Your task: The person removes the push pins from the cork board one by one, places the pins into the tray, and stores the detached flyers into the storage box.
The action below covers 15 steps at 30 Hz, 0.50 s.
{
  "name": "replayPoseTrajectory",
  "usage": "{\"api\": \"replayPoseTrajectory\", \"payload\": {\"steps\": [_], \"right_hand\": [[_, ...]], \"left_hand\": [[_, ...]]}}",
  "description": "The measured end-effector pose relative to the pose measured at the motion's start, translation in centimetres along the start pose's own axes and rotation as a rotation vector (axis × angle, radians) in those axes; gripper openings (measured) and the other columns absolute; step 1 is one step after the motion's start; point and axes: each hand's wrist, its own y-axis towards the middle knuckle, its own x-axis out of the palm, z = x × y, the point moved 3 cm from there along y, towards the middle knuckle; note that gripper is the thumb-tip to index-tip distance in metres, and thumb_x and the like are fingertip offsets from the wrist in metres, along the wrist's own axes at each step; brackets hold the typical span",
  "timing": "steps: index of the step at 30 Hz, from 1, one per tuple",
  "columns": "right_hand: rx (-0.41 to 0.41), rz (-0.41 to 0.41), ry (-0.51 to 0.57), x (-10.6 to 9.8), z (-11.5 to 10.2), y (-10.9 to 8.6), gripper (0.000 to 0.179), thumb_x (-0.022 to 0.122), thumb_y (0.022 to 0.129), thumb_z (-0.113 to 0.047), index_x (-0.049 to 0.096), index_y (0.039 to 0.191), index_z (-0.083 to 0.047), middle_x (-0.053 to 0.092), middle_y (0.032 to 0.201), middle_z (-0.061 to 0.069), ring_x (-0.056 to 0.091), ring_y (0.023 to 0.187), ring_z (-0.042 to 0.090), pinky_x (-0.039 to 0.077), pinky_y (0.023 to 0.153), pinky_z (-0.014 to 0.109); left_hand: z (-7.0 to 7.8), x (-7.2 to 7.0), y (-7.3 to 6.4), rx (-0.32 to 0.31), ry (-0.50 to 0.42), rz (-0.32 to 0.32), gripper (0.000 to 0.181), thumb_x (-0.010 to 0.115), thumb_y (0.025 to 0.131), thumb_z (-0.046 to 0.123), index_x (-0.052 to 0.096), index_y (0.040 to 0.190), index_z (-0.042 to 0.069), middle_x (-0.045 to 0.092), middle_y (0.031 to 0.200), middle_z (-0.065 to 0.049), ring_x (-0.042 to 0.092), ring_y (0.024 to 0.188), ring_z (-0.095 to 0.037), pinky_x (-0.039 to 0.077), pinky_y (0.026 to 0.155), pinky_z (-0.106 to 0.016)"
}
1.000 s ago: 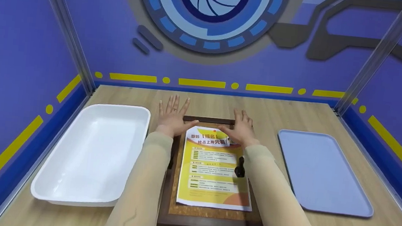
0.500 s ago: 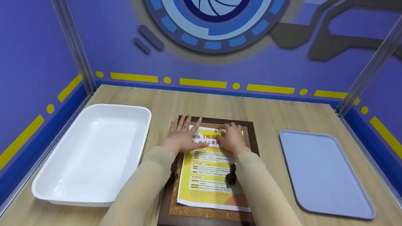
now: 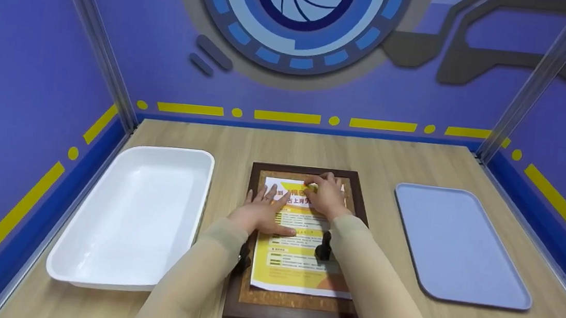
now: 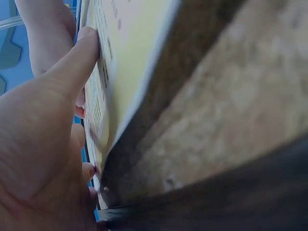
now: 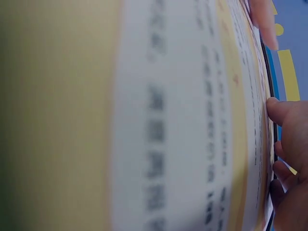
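A printed yellow and white sheet of paper (image 3: 297, 277) lies on a cork board (image 3: 295, 300) with a dark brown frame, in the middle of the table. My left hand (image 3: 262, 215) rests on the sheet's upper left part, its fingers spread and its thumb pointing right. At the sheet's top right, my right hand (image 3: 328, 197) touches the paper with bent fingers. In the right wrist view the thumb and fingertips of that hand (image 5: 296, 154) are against the sheet. The left wrist view shows the sheet's edge (image 4: 137, 108) lifted slightly off the cork.
A deep white tub (image 3: 127, 216) stands on the left of the wooden table (image 3: 197, 135). To the right lies a flat lilac tray (image 3: 462, 244). Blue-purple printed panels (image 3: 320, 100) enclose the back and sides.
My left hand has moved from beyond the board's top left corner down and right onto the sheet. My right hand has come slightly down and left, its fingers now more bent. The board stays put.
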Motion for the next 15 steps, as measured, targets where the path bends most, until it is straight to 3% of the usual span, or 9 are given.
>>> {"api": "replayPoseTrajectory", "payload": {"steps": [5, 15], "right_hand": [[0.064, 0.029, 0.032, 0.10, -0.26, -0.05, 0.018, 0.069, 0.100, -0.025, 0.073, 0.118, -0.023, 0.049, 0.145, 0.010, 0.035, 0.141, 0.036, 0.029, 0.121, 0.064], [0.091, 0.108, 0.085, -0.01, -0.79, 0.14, 0.004, 0.075, 0.095, -0.018, 0.077, 0.098, -0.018, 0.058, 0.132, 0.009, 0.045, 0.130, 0.032, 0.041, 0.113, 0.057]], "left_hand": [[-0.07, 0.41, 0.00, -0.005, -0.024, -0.001, 0.107, 0.064, 0.084, 0.077, 0.012, 0.166, 0.032, -0.005, 0.175, -0.008, -0.011, 0.162, -0.034, -0.007, 0.131, -0.057], [-0.17, 0.28, 0.01, -0.026, -0.060, -0.005, 0.109, 0.067, 0.082, 0.077, 0.014, 0.166, 0.034, -0.006, 0.175, -0.008, -0.012, 0.162, -0.033, -0.009, 0.130, -0.056]]}}
